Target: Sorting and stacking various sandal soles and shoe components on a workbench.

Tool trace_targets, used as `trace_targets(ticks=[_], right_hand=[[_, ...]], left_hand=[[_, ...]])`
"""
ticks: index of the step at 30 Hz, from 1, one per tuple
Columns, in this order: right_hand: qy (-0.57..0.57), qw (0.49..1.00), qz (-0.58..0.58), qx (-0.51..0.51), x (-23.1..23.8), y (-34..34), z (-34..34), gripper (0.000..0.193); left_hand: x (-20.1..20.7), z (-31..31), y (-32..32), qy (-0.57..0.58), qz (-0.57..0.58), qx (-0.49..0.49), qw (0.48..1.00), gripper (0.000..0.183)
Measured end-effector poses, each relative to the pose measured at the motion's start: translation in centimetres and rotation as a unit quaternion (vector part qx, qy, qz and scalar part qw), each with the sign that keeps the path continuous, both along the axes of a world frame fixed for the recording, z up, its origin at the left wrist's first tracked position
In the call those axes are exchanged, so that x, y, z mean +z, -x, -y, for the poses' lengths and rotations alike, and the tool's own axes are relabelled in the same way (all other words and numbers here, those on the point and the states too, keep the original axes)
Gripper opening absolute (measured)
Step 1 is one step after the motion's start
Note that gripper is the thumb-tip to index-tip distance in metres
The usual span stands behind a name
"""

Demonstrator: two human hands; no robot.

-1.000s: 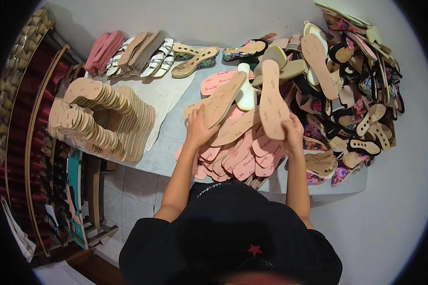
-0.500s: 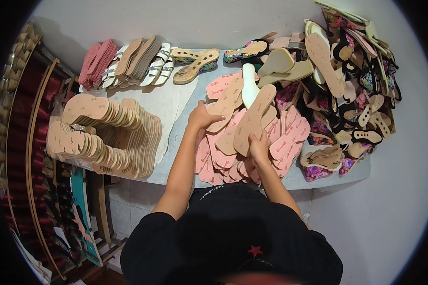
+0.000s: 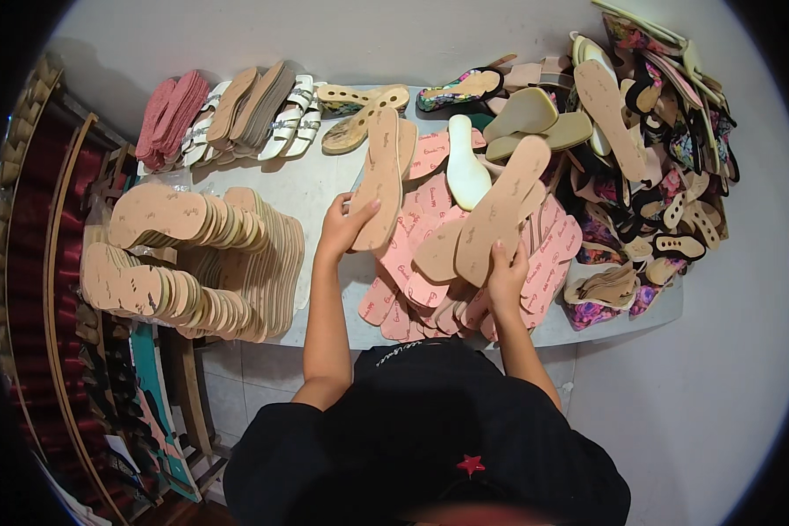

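My left hand [image 3: 342, 230] grips the lower end of a few tan insoles [image 3: 380, 180], which overlap and stand slanted above the table. To the right, my right hand [image 3: 506, 270] is closed on the lower end of another tan insole [image 3: 502, 210], its wide end pointing up and away. One more tan insole [image 3: 438, 252] shows partly behind it; I cannot tell whether it is held too. Beneath both hands spreads a loose heap of pink printed insoles [image 3: 425, 279]. A white sole-shaped piece [image 3: 468, 171] lies at the heap's far side, between the two held groups.
Rows of stacked tan soles [image 3: 272, 263] stand at the left. Along the far edge sit pink insoles [image 3: 177, 110], white sandals [image 3: 296, 123] and a perforated wooden-looking sole [image 3: 364, 114]. Floral wedge sandals [image 3: 596, 237] pile up at the right of the table [image 3: 333, 294]. A rack [image 3: 70, 219] stands far left.
My left hand has lifted tan insoles off the heap and moved left and toward me. My right hand has shifted right with its insole, farther from the left.
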State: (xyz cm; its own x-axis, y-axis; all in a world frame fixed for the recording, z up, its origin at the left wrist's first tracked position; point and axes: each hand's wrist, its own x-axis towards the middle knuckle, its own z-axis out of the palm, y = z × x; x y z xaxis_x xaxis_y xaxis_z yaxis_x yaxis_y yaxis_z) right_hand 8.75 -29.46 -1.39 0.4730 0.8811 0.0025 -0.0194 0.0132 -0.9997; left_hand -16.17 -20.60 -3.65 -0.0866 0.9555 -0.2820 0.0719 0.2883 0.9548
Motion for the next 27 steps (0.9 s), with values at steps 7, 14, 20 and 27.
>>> trace_targets(ticks=[7, 14, 20, 27], right_hand=[[-0.038, 0.999, 0.005, 0.015, 1.9, -1.3, -3.7, 0.027], [-0.045, 0.994, 0.016, 0.097, 0.7, -1.6, -9.1, 0.031], [0.002, 0.961, 0.065, 0.269, 1.7, 5.9, -15.1, 0.045], [-0.043, 0.930, 0.307, 0.195, -0.2, 8.3, -21.1, 0.062]], left_hand=[[-0.7, 0.8, -1.1, 0.021, -0.408, 0.001, 0.913, 0.080], [0.7, 0.1, 0.0, -0.021, -0.151, 0.124, 0.980, 0.056], [-1.2, -6.0, 4.5, -0.090, -0.302, 0.160, 0.936, 0.046], [2.3, -7.2, -0.3, -0.251, -0.307, 0.364, 0.843, 0.044]])
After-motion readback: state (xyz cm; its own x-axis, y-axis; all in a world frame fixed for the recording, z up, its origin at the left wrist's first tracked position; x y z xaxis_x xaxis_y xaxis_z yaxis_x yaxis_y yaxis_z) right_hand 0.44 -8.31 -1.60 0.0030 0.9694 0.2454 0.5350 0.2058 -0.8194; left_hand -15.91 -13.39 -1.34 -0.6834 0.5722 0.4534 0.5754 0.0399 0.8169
